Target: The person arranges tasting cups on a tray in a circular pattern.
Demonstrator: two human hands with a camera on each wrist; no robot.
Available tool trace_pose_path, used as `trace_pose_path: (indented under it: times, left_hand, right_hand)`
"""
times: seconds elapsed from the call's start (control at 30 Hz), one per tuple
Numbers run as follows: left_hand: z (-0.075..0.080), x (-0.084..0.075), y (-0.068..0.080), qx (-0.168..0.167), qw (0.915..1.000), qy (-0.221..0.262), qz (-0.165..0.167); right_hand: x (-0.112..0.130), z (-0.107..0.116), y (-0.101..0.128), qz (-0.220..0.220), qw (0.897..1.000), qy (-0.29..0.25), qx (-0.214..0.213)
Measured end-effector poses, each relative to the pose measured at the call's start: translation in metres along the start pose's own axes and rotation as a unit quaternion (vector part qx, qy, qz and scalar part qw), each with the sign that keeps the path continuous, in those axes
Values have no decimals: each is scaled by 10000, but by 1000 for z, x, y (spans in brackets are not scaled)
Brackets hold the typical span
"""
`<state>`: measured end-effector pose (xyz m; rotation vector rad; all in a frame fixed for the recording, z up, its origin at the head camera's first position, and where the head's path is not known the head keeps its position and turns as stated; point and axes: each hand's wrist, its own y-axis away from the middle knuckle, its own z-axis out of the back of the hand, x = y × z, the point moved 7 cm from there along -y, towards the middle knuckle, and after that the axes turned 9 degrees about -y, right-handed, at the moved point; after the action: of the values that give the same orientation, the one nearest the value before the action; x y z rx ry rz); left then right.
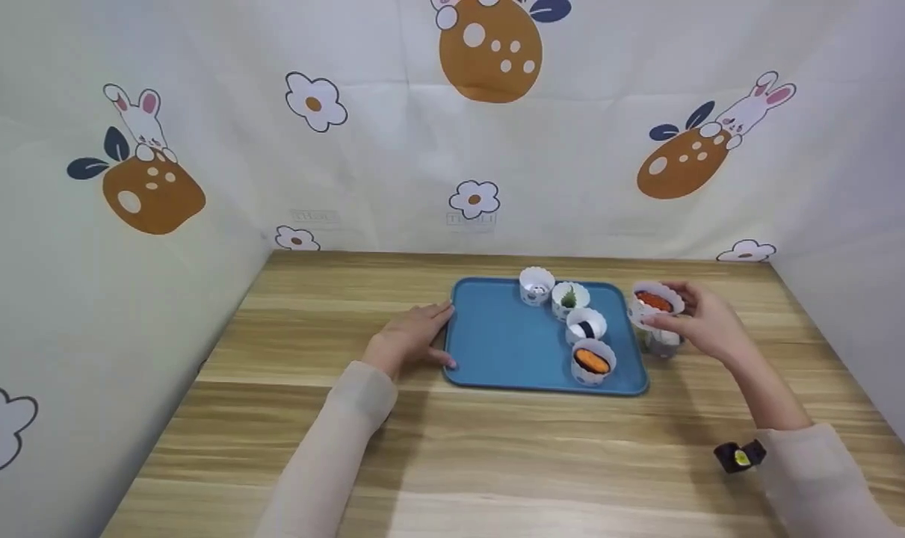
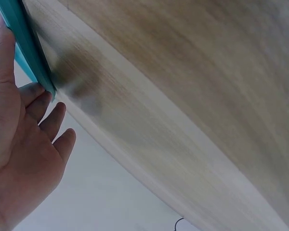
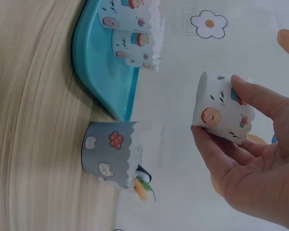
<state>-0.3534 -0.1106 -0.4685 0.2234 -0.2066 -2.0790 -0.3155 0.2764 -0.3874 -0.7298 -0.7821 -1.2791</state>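
The left hand is lying flat on the wooden table, fingers straight and slightly apart, touching the blue tray's nine o'clock edge. Four white paper cups are sitting along the tray's right side, from twelve to five o'clock. The right hand is pinching a white paper cup, thumb and fingers clamped on its scalloped, cupcake-printed wall, orange-red filling showing inside. It is hovering at the tray's two o'clock, off the tray, above a grey cup standing on the table.
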Motion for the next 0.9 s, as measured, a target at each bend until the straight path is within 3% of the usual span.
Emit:
trace_pose_path:
  times: [0.5, 0.9]
  left_hand:
    - [-3, 2, 0, 54, 10000, 40, 41]
    - [-1, 1, -1, 75, 10000, 12, 49]
  right_hand:
    - [20, -34, -12, 29, 9996, -5, 287]
    - [28, -61, -18, 401, 9982, 98, 432]
